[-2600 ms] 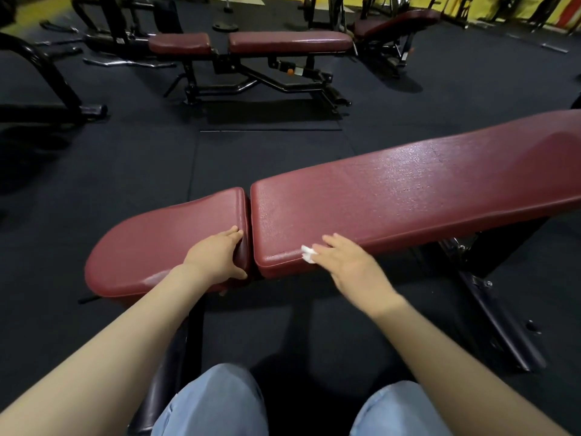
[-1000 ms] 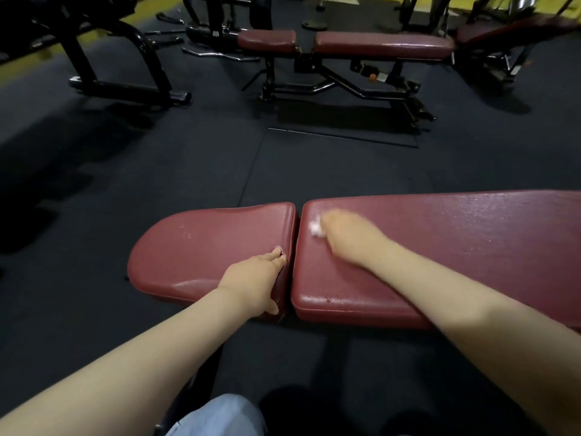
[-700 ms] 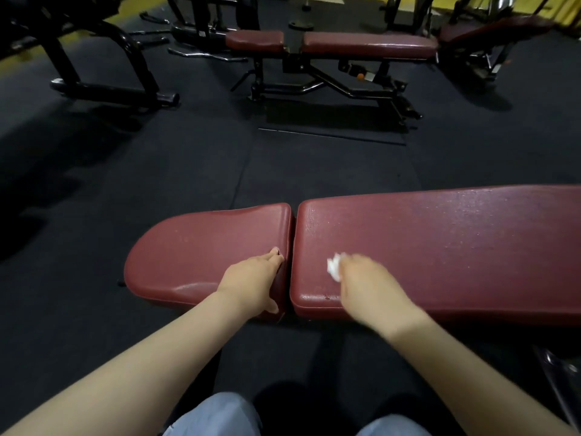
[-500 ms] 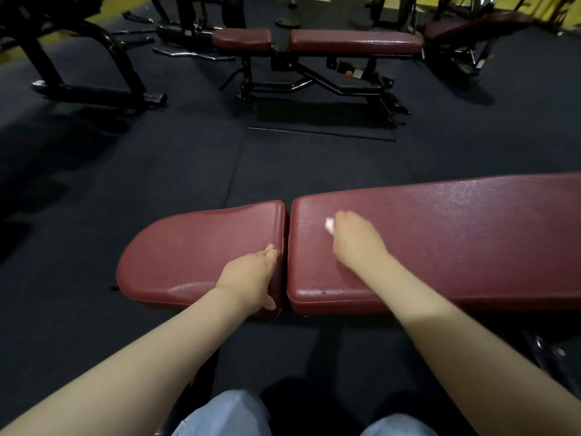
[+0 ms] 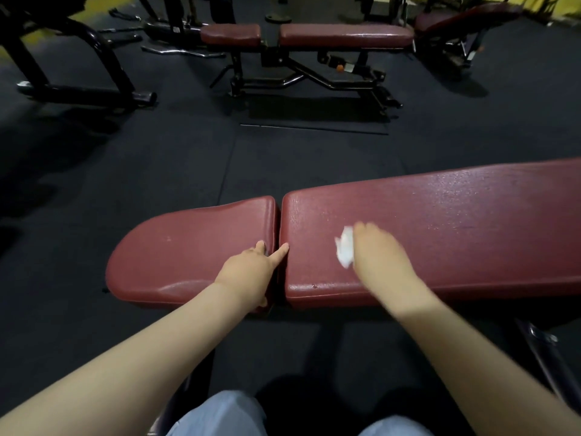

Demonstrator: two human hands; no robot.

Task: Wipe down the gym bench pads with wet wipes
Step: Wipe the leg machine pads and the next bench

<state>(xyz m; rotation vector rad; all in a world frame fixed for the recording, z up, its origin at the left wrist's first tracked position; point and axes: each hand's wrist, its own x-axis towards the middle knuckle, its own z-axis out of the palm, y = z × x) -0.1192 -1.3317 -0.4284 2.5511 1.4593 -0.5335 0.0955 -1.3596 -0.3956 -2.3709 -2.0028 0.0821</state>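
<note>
From the head camera, 1 view only: the long back pad [image 5: 440, 234] of the near bench is being worked, and the wet wipe [image 5: 345, 250], bunched white, is pressed to its surface near the end that meets the seat pad [image 5: 188, 247]. The right hand [image 5: 382, 262] is laid over the wipe, blurred with motion, so whether the wipe is pinched or only pushed under the fingers cannot be told. The left hand [image 5: 248, 273] is rested at the gap between the 2 pads, fingers mostly straight, the forefinger bridging onto the back pad, nothing gripped. A sheen is seen on the back pad's far stretch. A risk is judged here: the wipe is small and balled, so strips could be missed between passes, and it could slip out from under the hand. The seat pad under the left hand might be skipped. A second bench [image 5: 314, 39] is seen across the dark floor [image 5: 157, 158].
</note>
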